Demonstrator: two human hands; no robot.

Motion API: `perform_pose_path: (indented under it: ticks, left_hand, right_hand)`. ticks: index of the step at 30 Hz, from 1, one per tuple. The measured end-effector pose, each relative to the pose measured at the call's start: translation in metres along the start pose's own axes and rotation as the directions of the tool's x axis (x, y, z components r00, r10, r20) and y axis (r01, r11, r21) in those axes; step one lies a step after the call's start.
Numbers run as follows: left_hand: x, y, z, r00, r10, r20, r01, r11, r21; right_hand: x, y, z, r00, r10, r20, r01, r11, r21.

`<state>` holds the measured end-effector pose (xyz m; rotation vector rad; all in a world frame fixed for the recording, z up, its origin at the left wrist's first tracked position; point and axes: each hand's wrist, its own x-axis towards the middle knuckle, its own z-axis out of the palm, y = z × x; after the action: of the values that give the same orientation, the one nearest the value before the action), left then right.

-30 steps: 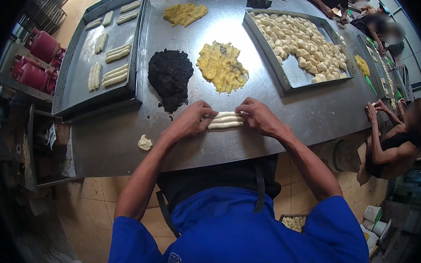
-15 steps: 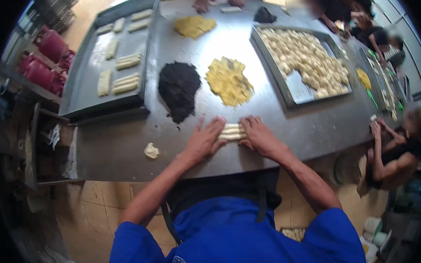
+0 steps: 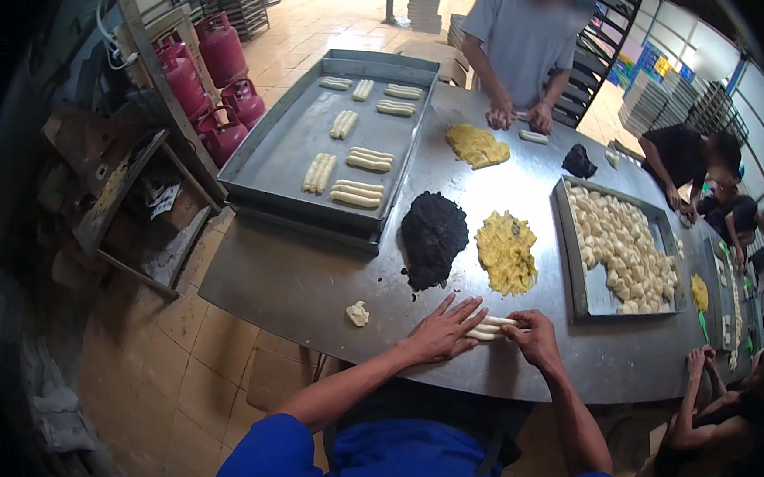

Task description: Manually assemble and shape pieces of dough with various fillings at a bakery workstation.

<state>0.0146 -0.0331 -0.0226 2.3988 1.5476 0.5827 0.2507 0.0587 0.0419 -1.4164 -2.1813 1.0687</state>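
A small row of pale dough strips [image 3: 491, 326] lies side by side at the near edge of the steel table, between my two hands. My left hand [image 3: 440, 333] rests flat with fingers spread, its fingertips over the strips' left end. At their right end, my right hand [image 3: 537, 338] has its thumb and fingers pinched on the dough. Just beyond sit a mound of yellow filling [image 3: 507, 253] and a mound of dark filling [image 3: 434, 238]. To the left of my hands is a small lump of dough [image 3: 358, 313].
A deep metal tray [image 3: 259, 163] at the left holds several groups of dough strips. Another tray [image 3: 577, 283] at the right is filled with dough pieces. Across the table a person [image 3: 523, 46] handles dough beside more yellow filling [image 3: 477, 145]. Other people work at the right.
The view has swung left and up, showing more of the room. My right hand has gone from lying on the strips to pinching their right end; my left hand stays spread flat.
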Motion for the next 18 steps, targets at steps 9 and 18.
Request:
perform_pose_path:
  ticks: [9,18]
  left_hand:
    - [-0.039,0.025,-0.053,0.742,-0.473,-0.475,0.059,0.752,-0.656]
    - [-0.173,-0.046,-0.085,0.225,-0.702,-0.676,0.424,0.695,-0.581]
  right_hand:
    - [0.021,-0.188,-0.056,0.925,-0.249,0.286,0.284,0.955,-0.088]
    - [0.139,-0.320,-0.021,0.857,-0.400,0.326,0.251,0.876,0.413]
